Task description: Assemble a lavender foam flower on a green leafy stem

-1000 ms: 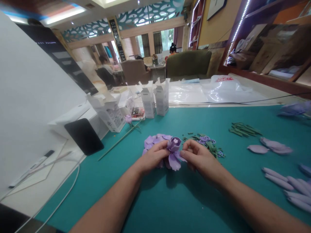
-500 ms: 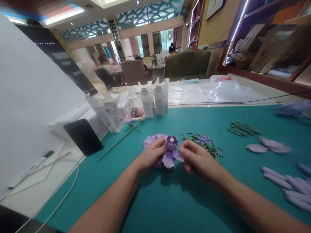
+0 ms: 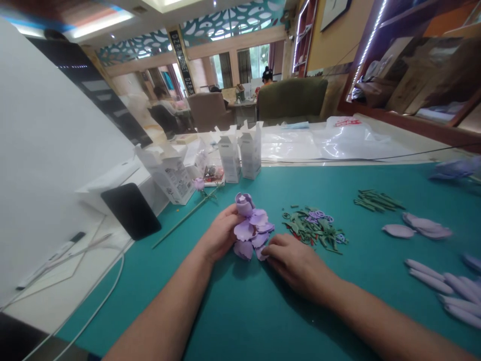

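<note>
Flower (image 3: 244, 207), likely light, bendy, best held low: our left hand (image 3: 221, 231) grips it; below those fingers our right hand (image 3: 295, 259) touches petals (image 3: 260, 240), pinch unclear.

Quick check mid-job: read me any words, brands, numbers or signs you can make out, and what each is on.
"DZR", on the tall dark sign; its other letters are too blurred to be sure of.
White boxes: print too small to read.
Plastic bag: red print, too blurred to read.
</note>
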Demonstrator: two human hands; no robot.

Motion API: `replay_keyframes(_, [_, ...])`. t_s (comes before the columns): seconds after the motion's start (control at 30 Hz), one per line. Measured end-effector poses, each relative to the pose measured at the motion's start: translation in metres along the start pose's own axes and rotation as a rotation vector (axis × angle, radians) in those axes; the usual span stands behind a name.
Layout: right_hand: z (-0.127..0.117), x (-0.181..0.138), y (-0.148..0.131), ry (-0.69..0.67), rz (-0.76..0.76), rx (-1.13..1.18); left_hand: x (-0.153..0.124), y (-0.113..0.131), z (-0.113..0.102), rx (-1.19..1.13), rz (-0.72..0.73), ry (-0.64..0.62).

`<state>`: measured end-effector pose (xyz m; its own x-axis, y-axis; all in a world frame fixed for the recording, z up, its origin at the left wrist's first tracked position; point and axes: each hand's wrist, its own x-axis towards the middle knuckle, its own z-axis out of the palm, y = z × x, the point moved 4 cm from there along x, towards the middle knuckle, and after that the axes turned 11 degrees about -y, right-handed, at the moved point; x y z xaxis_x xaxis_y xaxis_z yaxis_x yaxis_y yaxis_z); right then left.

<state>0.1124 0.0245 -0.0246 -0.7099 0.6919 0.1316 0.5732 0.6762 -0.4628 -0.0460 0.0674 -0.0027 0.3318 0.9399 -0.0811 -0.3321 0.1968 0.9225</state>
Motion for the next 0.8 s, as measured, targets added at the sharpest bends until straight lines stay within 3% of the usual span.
replay_keyframes(0.2, [0.005,0.001,-0.003,-0.065,-0.040,-0.298,0.000,-0.001,0.002,0.000,-0.007,-0.018])
replay_keyframes(0.5, [0.000,-0.001,0.001,-0.149,0.031,-0.292,0.000,-0.001,0.003,0.004,-0.016,-0.023])
replay_keyframes(0.8, [-0.002,-0.001,0.008,-0.121,0.071,-0.379,0.000,-0.004,0.003,0.010,-0.016,-0.054])
